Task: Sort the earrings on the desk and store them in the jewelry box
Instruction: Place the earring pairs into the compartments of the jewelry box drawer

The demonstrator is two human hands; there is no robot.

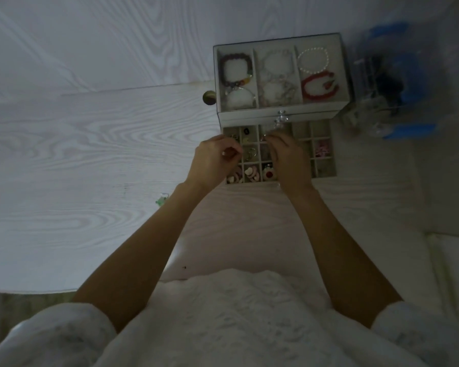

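White wood-grain desk (77, 154) is holding a jewelry box (278, 112) upper right; both hands, left hand (214, 161) and right hand (289, 160), are hovering curled over its open drawer (321, 152), their hold unclear, while a green earring (162, 200) is lying apart, lower left.

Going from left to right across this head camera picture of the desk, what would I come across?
Small green earring lying on the desk → round brown knob → left hand → right hand over the open earring drawer → blurry blue and clear container.
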